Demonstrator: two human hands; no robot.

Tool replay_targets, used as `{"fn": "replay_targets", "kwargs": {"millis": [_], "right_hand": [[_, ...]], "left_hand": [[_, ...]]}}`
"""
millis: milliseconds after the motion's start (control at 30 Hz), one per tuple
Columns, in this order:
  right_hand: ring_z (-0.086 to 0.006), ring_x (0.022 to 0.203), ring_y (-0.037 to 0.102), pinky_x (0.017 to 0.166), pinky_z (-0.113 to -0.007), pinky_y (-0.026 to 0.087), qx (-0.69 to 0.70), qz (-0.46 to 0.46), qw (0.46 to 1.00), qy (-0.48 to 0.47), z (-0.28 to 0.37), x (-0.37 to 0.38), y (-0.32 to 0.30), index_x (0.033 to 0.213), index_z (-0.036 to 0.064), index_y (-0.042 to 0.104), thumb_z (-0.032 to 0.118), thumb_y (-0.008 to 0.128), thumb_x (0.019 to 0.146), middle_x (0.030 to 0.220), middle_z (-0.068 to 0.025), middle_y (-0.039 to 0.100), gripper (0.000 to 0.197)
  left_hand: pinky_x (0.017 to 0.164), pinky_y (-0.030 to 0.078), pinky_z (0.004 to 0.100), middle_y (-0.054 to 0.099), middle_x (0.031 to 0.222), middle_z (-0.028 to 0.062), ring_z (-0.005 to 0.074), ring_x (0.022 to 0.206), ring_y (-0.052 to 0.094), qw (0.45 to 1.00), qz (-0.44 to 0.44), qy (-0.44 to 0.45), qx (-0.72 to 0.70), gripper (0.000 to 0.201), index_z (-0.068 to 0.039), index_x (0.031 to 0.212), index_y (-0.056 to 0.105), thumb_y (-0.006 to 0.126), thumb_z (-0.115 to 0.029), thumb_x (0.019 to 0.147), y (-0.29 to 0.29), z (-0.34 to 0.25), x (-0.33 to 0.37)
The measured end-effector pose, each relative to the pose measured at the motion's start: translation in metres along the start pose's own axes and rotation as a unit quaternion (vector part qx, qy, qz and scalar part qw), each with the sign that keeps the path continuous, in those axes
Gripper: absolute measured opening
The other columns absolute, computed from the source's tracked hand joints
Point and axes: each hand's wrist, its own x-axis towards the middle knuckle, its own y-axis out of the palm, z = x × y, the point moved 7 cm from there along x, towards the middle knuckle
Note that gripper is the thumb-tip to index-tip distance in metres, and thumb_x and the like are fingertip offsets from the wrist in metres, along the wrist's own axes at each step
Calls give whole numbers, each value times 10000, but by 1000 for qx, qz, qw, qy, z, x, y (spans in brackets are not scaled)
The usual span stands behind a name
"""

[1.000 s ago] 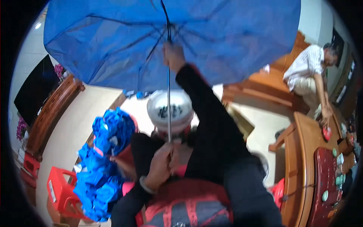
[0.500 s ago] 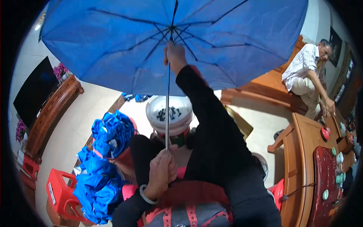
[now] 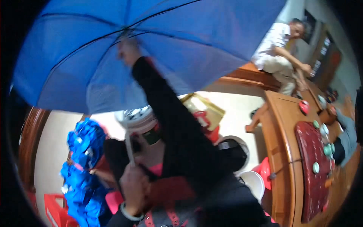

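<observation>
A blue umbrella (image 3: 72,60) is spread above me, its dark ribs meeting at a hub at the upper left. My left hand (image 3: 135,187) is closed round the lower part of its thin metal shaft (image 3: 129,147), close to my lap. Raised on an outstretched arm, my right hand (image 3: 129,51) is closed at the shaft's top, just under the hub; its fingers are blurred. Behind the shaft stands a white tub (image 3: 139,120) with small dark pieces in it. The umbrella's handle end is hidden by my left hand.
Crumpled blue fabric (image 3: 85,181) is heaped at the left by a red stool (image 3: 58,212). White buckets (image 3: 252,185) and a gold box (image 3: 208,109) stand at my right. Beyond are a wooden table (image 3: 281,136) with a red tray (image 3: 315,170), and a seated person (image 3: 278,56).
My view has turned to the right, so the room appears shifted left. The umbrella has tilted, and its canopy looks more tautly spread. Both hands remain on the shaft.
</observation>
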Motion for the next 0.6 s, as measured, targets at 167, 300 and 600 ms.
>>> {"fn": "replay_targets", "kwargs": {"millis": [167,300,600], "right_hand": [[-232,371,377,324,-378,315,364,-72,859,352,-51,4,-5,672,82,421,196,474,860,504,-73,389,226],[-217,349,345,319,-360,298,427,-83,800,413,-55,-9,15,646,85,397,242,437,878,497,-67,385,282],[-166,451,519,412,-293,438,-51,80,993,63,59,-24,-8,1059,46,532,201,439,900,863,-122,577,242]], "left_hand": [[307,225,182,309,554,-65,37,377,287,998,-24,-15,54,307,-87,1178,451,449,-252,919,15,1,11],[306,227,185,287,544,-58,39,374,275,998,-19,18,61,313,-82,1182,452,454,-250,918,3,2,20],[339,250,186,340,543,-51,37,386,306,999,5,39,29,345,-46,1230,424,430,-163,906,-18,-63,18]]}}
